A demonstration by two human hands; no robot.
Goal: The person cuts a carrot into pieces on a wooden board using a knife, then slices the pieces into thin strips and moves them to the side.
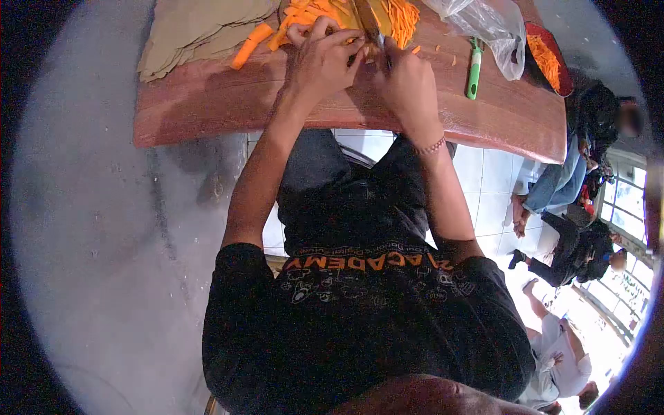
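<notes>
My right hand (409, 86) is closed round the handle of a knife (366, 21), whose blade points away from me over a yellowish cutting board (379, 15). My left hand (326, 59) is just left of the blade, fingers bent and pinched down on carrot slices (350, 41), mostly hidden beneath them. More orange carrot pieces (304, 14) lie beyond and left of that hand. Thin carrot strips (401, 22) are heaped to the right of the blade. A thicker carrot piece (252, 45) sits on the wooden table at the left.
Brown paper sheets (197, 38) cover the table's left end. To the right are a green-handled peeler (474, 72), a clear plastic bag (501, 34) and a dark red bowl (564, 76) with carrot strips. The wooden table's (508, 131) near edge crosses before me. Several people sit at the right.
</notes>
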